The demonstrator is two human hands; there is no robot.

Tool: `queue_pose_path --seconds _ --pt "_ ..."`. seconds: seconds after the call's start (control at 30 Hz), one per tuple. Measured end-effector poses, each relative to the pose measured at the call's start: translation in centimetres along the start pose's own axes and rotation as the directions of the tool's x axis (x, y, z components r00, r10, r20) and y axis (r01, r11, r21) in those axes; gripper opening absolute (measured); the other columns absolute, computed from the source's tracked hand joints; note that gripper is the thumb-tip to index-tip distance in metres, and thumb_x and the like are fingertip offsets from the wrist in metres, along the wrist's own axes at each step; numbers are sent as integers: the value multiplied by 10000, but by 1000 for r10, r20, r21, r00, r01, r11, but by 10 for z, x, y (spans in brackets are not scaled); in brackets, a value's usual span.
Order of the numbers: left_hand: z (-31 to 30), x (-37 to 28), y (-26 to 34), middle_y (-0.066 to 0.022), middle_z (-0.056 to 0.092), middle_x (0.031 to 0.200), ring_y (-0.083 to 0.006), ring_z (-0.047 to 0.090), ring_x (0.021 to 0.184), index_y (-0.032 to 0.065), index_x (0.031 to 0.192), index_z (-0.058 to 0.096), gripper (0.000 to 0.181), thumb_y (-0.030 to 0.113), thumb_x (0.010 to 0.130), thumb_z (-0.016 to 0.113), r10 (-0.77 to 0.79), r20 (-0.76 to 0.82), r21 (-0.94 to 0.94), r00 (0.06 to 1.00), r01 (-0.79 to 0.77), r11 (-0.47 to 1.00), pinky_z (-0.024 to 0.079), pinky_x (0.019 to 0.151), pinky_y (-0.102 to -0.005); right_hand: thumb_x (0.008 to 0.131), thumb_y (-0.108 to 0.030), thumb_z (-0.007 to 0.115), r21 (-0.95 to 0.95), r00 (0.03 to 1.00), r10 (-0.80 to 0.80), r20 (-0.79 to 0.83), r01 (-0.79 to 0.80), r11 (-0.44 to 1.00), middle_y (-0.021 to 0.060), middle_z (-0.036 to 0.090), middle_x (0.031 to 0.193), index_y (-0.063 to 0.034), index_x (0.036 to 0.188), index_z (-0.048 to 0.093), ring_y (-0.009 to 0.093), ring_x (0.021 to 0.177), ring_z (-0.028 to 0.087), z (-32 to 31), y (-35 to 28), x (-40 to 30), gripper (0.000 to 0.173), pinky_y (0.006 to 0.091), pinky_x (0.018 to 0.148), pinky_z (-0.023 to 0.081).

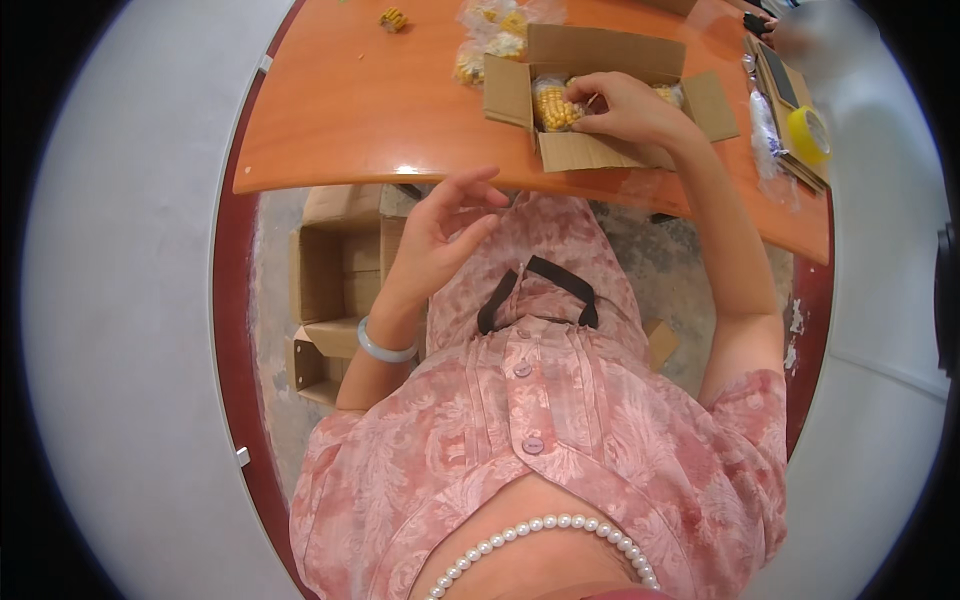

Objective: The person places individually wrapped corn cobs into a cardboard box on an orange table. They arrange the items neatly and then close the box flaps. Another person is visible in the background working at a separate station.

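An open cardboard box [604, 52] stands near the front edge of the orange wooden table [337, 120], its flaps folded outward. Pieces of yellow corn in clear plastic [556, 106] lie inside it. My right hand [626, 109] reaches over the box, thumb and fingertips at the wrapped corn on the left side; whether they grip it is hard to tell. My left hand [454, 229] hovers at the table's front edge, left of the box, fingers loosely curled and apart, with nothing in it. More bagged corn [499, 37] lies behind the box to the left.
A small piece of corn [392, 20] lies at the back left. At the right are a yellow tape roll [808, 135], flat cardboard and plastic film [765, 135]. Empty cardboard boxes [337, 262] sit on the floor at left. Part of another person's hand [769, 28] shows at top right.
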State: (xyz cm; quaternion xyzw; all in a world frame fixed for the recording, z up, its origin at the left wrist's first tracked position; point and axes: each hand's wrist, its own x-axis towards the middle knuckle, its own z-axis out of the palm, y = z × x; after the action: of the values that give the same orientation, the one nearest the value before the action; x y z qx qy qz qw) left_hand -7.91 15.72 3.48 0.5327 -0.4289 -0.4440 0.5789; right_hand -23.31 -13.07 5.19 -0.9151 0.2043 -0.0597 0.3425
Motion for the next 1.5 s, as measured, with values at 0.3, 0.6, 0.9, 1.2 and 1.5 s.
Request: queue_pose_path --seconds 0.3,0.6,0.9,1.2,1.5 --pt "-5 1 -8 -61 609 1139 -131 594 1108 5 1404 514 468 -38 949 610 -35 19 16 999 34 999 493 988 -279 814 -95 757 55 990 35 139 -43 998 67 686 922 -2 1011 669 158 872 639 14 16 21 235 314 799 523" --pt "-25 25 -7 -71 633 1120 -133 610 1061 -4 1370 539 415 23 964 623 23 1 -2 1000 -23 1000 511 926 -301 912 -99 660 75 997 -21 72 16 997 128 693 1038 -8 1132 638 240 950 662 9 2 -3 239 349 859 530" --pt "-87 150 -2 -90 673 1149 -174 643 1037 7 1298 608 373 127 949 659 73 -259 269 963 0 963 538 899 -321 914 -83 649 102 969 -78 -234 104 989 154 612 1069 -14 1161 640 277 975 660 -12 -67 -68 256 366 843 556" --pt "-93 234 -79 -191 664 1203 -307 651 1092 5 1287 611 661 285 730 831 233 -151 867 961 15 498 534 921 -389 904 -24 665 310 975 62 -212 7 951 134 657 1058 18 1152 664 218 965 680 8 -51 -110 252 319 821 566" --pt "-108 173 -66 -129 668 1166 -193 655 1027 -7 1287 563 511 235 881 756 105 -433 282 895 24 959 530 874 -324 904 41 646 334 956 51 -290 51 941 123 660 1086 25 1151 666 198 978 671 14 -59 -101 248 303 848 557"
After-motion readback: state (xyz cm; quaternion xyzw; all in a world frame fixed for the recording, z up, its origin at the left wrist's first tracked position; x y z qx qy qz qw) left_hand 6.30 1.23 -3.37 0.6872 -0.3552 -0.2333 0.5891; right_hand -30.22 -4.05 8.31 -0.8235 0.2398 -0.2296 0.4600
